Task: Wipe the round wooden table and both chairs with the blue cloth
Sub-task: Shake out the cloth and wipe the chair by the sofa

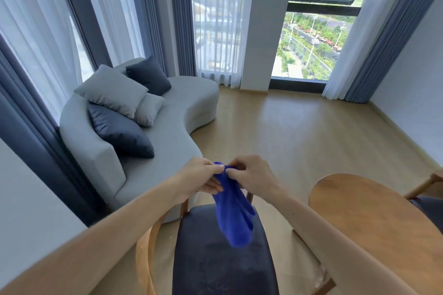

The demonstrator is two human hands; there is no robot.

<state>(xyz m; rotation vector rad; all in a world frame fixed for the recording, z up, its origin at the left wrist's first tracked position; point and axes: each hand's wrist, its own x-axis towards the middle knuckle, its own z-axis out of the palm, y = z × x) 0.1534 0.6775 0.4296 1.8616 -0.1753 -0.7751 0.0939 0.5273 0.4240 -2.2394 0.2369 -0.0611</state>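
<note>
The room has a pale wood floor, tall windows with sheer and grey-blue curtains, and a white wall on the right. At the left stands a curved grey sofa carrying four cushions, two light and two dark. Your left hand and your right hand meet in front of you, above the near chair. The fingers of both hands are curled and pinch the top edge of the blue cloth; the two grips are almost touching. The cloth hangs bunched from that pinch, its long axis running near vertical and leaning slightly to the right, with the free lower end pointing down at the chair's dark seat pad. Whether the lower end touches the pad cannot be told from this view. The chair has a curved wooden backrest, visible at its left side, under your left forearm. To the right, the round wooden counter lies partly beneath your right forearm, which crosses its near edge. Beyond the counter, at the right border, part of the second chair shows: a wooden arm and a strip of dark seat.
</note>
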